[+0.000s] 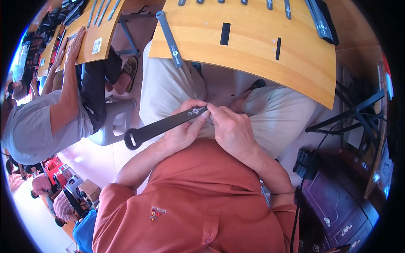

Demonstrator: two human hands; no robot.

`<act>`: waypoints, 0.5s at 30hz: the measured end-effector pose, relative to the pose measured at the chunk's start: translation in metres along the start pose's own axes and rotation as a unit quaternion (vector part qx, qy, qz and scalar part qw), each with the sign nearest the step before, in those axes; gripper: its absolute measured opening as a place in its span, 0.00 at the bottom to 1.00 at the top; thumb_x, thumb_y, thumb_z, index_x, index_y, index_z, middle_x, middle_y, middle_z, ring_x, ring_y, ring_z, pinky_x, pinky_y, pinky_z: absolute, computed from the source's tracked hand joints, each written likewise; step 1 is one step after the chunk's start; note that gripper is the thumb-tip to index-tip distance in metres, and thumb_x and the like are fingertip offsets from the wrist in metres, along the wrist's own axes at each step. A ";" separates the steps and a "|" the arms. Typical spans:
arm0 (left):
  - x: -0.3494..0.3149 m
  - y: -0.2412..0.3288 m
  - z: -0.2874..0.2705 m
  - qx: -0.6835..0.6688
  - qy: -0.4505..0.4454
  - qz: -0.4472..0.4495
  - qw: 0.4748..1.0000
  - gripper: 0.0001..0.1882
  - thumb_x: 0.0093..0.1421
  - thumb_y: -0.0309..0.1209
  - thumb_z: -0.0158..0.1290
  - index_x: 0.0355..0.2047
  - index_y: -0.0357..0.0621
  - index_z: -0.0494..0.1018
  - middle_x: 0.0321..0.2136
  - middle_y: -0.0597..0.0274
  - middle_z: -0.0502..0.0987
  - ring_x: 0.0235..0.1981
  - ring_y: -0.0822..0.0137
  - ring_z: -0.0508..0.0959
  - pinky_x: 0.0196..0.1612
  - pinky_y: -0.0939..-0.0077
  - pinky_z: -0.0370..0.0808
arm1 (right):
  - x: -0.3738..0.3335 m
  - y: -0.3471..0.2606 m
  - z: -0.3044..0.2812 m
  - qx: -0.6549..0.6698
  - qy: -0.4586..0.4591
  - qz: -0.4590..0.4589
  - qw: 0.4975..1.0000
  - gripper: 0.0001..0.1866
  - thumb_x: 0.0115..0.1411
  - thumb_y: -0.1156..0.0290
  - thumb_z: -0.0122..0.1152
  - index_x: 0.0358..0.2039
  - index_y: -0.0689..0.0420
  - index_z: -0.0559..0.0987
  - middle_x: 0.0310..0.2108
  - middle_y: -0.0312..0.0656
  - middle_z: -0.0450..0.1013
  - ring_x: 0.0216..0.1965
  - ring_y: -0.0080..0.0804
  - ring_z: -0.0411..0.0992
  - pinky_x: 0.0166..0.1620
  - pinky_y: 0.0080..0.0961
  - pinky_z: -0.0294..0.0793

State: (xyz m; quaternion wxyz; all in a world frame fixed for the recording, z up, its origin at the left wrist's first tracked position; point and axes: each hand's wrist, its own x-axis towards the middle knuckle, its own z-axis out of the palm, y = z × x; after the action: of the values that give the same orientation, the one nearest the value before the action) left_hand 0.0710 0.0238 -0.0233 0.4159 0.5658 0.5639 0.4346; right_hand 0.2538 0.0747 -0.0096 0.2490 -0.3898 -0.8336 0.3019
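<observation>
Above my lap I hold a black hook-and-loop strap (162, 125), its slotted, rounded end sticking out to the left. My left hand (182, 134) supports it from below, with the thumb near the narrow end. Fingers of my right hand (232, 128) pinch that same narrow end, and the two hands nearly touch. A similar grey strap (168, 39) lies across the left edge of the wooden table (249, 59), its lower end at the front edge. Two short black strips, a wider one (225, 33) and a narrower one (278, 48), lie on the tabletop.
Several straps (287, 9) line the table's far edge, and a bundle of straps (319, 25) lies at its right corner. Left of me, a seated person (42, 122) works at another table (95, 31). Black metal legs (358, 111) and a dark cabinet (333, 198) stand at right.
</observation>
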 end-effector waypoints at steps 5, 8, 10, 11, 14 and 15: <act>0.001 -0.001 -0.010 0.040 -0.023 -0.016 0.999 0.15 0.67 0.28 0.60 0.50 0.37 0.72 0.38 0.55 0.79 0.38 0.64 0.82 0.39 0.71 0.78 | 0.009 -0.008 -0.017 0.107 -0.042 0.049 0.992 0.14 0.61 0.82 0.59 0.48 0.65 0.81 0.36 0.51 0.80 0.34 0.52 0.81 0.35 0.40 0.81; 0.004 0.007 -0.018 0.069 -0.064 -0.014 0.996 0.16 0.66 0.28 0.60 0.51 0.37 0.72 0.40 0.54 0.78 0.39 0.62 0.81 0.39 0.70 0.78 | 0.012 -0.004 -0.027 0.162 -0.048 0.040 0.985 0.12 0.62 0.82 0.59 0.46 0.67 0.82 0.37 0.54 0.80 0.36 0.55 0.80 0.38 0.40 0.80; 0.007 0.014 -0.022 0.076 -0.114 -0.030 0.990 0.15 0.66 0.27 0.59 0.51 0.37 0.72 0.40 0.52 0.77 0.39 0.57 0.81 0.40 0.66 0.78 | 0.014 -0.001 -0.032 0.174 -0.102 0.041 0.979 0.12 0.62 0.82 0.59 0.45 0.68 0.82 0.36 0.56 0.80 0.37 0.56 0.80 0.40 0.40 0.80; 0.008 0.015 -0.024 0.075 -0.115 -0.032 0.990 0.15 0.66 0.27 0.59 0.51 0.37 0.72 0.40 0.52 0.77 0.39 0.57 0.81 0.40 0.66 0.78 | 0.015 -0.001 -0.033 0.175 -0.103 0.043 0.978 0.12 0.62 0.82 0.59 0.45 0.68 0.82 0.36 0.56 0.80 0.37 0.56 0.80 0.40 0.40 0.80; 0.013 0.019 -0.027 0.113 -0.147 0.008 0.983 0.14 0.65 0.26 0.59 0.50 0.37 0.73 0.40 0.52 0.77 0.39 0.55 0.80 0.40 0.64 0.77 | 0.018 0.000 -0.036 0.179 -0.128 0.059 0.974 0.11 0.61 0.78 0.58 0.42 0.66 0.83 0.36 0.59 0.79 0.36 0.59 0.79 0.40 0.50 0.78; 0.014 0.022 -0.027 0.103 -0.142 0.007 0.984 0.13 0.64 0.26 0.59 0.48 0.37 0.73 0.38 0.53 0.76 0.36 0.57 0.80 0.37 0.65 0.77 | 0.020 0.001 -0.036 0.181 -0.126 0.050 0.974 0.11 0.61 0.78 0.58 0.42 0.66 0.83 0.36 0.59 0.79 0.36 0.59 0.79 0.40 0.50 0.78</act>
State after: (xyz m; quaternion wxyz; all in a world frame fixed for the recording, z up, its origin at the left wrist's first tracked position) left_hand 0.0510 0.0368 0.0051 0.4286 0.6655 0.5366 0.2923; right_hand 0.2663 0.1020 0.0183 0.1931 -0.3386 -0.7691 0.5065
